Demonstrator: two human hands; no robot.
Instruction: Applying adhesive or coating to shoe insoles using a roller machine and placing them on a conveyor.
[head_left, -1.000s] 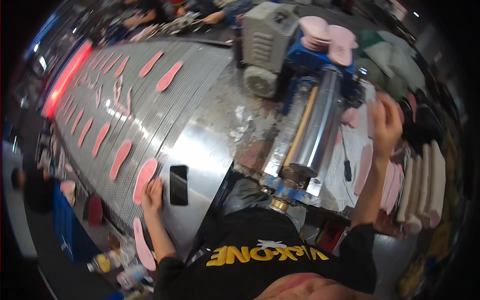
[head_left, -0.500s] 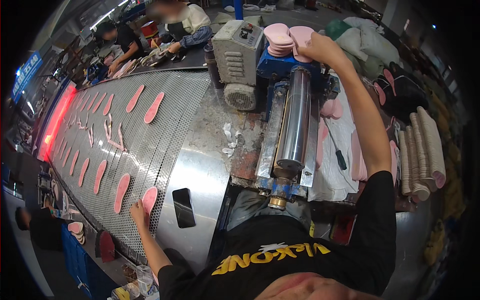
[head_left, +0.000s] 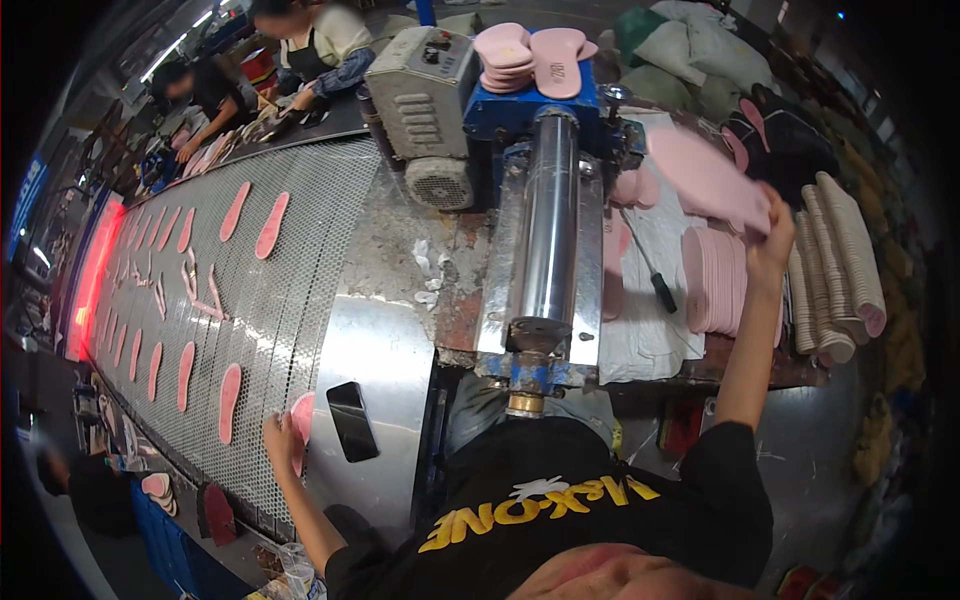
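Note:
My right hand point(head_left: 775, 238) grips one end of a pale pink insole point(head_left: 705, 178), raised above the right side of the bench and blurred by motion. My left hand point(head_left: 283, 437) has its fingers closed at the edge of a darker pink insole point(head_left: 303, 412), at the near end of the mesh conveyor point(head_left: 270, 340). More pink insoles point(head_left: 230, 400) lie in rows along the mesh. On the blue roller machine point(head_left: 490, 115), two piles of pale pink insoles point(head_left: 557, 60) sit behind the shiny metal roller point(head_left: 549, 225).
A black phone point(head_left: 352, 422) lies on the metal plate beside the conveyor. Right of the roller are a screwdriver point(head_left: 662, 290), a row of stacked pink insoles point(head_left: 712, 285) and cream stacks point(head_left: 815, 265). A grey motor box point(head_left: 420, 95) stands behind; two people point(head_left: 318, 60) work farther back.
My right hand has left the insole pile on the machine and swung right and nearer, now carrying a pale pink insole. My left hand stays at the conveyor's near end. The view has shifted slightly.

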